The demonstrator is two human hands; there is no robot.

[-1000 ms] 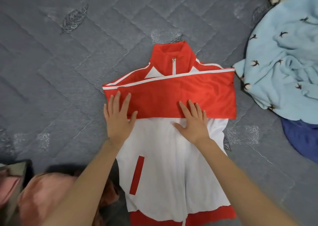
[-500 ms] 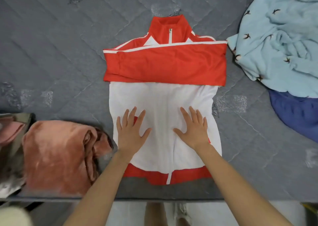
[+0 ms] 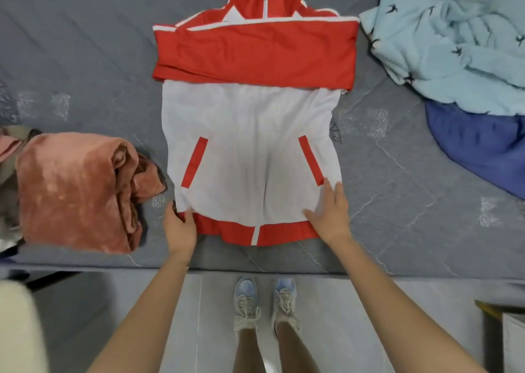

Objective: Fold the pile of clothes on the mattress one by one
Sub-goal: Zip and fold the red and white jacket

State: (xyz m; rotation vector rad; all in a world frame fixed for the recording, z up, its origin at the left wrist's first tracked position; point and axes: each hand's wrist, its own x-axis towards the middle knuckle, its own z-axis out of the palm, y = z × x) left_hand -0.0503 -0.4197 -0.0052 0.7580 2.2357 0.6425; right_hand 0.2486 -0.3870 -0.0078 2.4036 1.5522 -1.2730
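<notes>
A zip-up track jacket (image 3: 250, 151) of smooth, thin cloth lay flat, front up, in the middle of a grey quilted mattress (image 3: 85, 60) stitched in wavy diagonal lines. Its body was white and roughly rectangular, with two slanted red pocket strips, a white zip line down the centre and a red hem band at the near edge. Its red sleeves, piped in white, were folded across the chest into a broad horizontal band under the stand-up red collar.

The left hand (image 3: 179, 227) held the near left corner of the hem, thumb on top of the red band and fingers curled at the cloth's edge. The right hand (image 3: 329, 213) lay flat and open on the near right corner, fingers straight along the jacket's side and thumb spread over the white cloth.

Just beside the jacket on the left sat a folded pink bundle (image 3: 76, 190) of plush, velvety fabric, thick and rounded at its folds. At the far right a rumpled pale blue fleece (image 3: 454, 40) dotted with small dark bird shapes lay partly over a smooth dark blue cloth (image 3: 477, 139). Below the mattress edge, laced shoes (image 3: 264, 301) stood on a pale glossy floor (image 3: 216, 330).
</notes>
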